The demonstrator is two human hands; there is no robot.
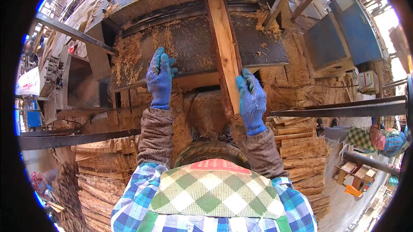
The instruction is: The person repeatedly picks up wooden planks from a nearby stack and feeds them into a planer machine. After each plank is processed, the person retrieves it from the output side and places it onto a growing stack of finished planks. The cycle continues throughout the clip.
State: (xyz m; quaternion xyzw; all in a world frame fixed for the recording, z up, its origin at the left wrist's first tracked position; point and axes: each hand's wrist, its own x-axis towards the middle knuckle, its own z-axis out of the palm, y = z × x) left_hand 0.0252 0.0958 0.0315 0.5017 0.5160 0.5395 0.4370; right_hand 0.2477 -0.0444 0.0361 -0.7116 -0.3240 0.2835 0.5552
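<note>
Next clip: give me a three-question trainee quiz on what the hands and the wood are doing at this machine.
1. True or false: the right hand grips the edge of the long wooden plank.
2. Where does the left hand rest?
A. flat on the dark machine table
B. on the blue cabinet
C. on the stacked wood strips
3. Fill in: loose ____ lies scattered over the table around the plank.

Key: 1 true; 2 A; 3 sawdust.
</note>
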